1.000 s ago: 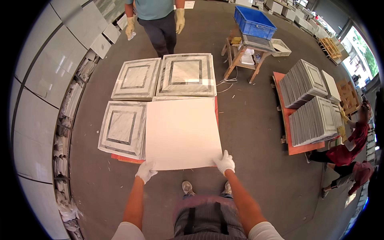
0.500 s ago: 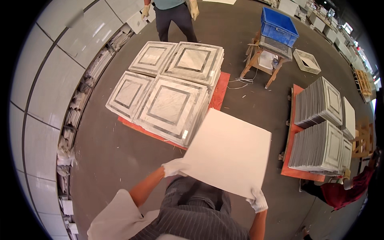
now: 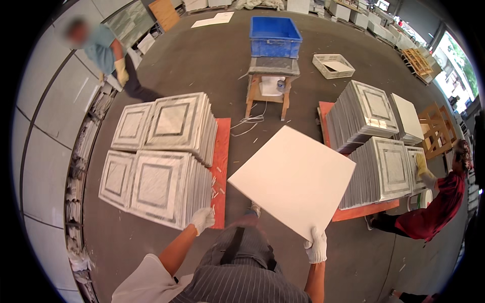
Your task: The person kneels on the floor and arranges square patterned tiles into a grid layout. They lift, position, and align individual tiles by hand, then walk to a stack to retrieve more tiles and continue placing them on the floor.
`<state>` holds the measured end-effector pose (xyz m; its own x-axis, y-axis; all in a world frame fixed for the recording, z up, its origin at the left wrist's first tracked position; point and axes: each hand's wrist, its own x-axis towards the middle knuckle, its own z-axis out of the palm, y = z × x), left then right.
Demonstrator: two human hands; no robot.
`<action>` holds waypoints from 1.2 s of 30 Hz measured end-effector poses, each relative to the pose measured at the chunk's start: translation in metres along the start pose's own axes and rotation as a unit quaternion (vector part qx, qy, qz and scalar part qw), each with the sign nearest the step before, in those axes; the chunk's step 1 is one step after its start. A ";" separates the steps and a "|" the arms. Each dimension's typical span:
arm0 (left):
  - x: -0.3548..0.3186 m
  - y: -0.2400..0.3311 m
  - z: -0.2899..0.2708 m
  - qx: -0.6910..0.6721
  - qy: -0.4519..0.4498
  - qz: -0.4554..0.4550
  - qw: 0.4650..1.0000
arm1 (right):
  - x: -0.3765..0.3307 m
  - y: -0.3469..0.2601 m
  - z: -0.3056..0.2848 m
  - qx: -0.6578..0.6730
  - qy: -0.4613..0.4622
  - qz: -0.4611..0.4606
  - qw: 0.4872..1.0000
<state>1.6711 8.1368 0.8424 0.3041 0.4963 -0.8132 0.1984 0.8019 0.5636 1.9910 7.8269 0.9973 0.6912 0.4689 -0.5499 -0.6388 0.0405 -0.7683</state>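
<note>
In front of me a plain pale square tile [image 3: 293,182] is held up at a slant. Its near corner is in the grip of my right hand [image 3: 317,246], which wears a white knitted glove. My left hand [image 3: 203,220], gloved the same way, is off the tile. It is close to the near corner of the left tile stacks [image 3: 169,177], with its fingers loosely stretched. Whether it touches the stack I cannot tell. Those stacks have marble-look tops with grey square frames and stand on a red pallet [image 3: 221,171].
More tile stacks [image 3: 374,161] stand on a red pallet [image 3: 348,212] at right. A person in dark red [image 3: 429,212] reaches to them; another in a blue-green shirt [image 3: 103,55] is at far left. A blue crate [image 3: 275,38] tops a wooden stand [image 3: 268,88]. Cable [image 3: 250,120] lies nearby.
My left hand has let go of the tile and moved near the left stacks. The tile has turned and swung right as my view shifted right. The far person has moved left.
</note>
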 end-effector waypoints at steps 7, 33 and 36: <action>0.113 0.059 0.053 0.110 -0.047 -0.095 0.988 | 0.141 -0.098 0.078 0.038 0.004 -0.128 0.991; 0.311 0.276 0.281 0.342 0.014 0.010 0.939 | 0.727 -0.438 0.183 0.073 0.119 -0.166 0.976; 0.327 0.314 0.345 0.384 0.023 0.052 0.922 | 0.824 -0.495 0.187 0.038 0.127 -0.173 0.976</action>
<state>2.1541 8.4365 0.8035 0.3228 0.5840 -0.7448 0.7767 0.2861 0.5611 2.8132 8.3584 0.9855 0.9254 0.1826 -0.3321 -0.3684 0.2280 -0.9013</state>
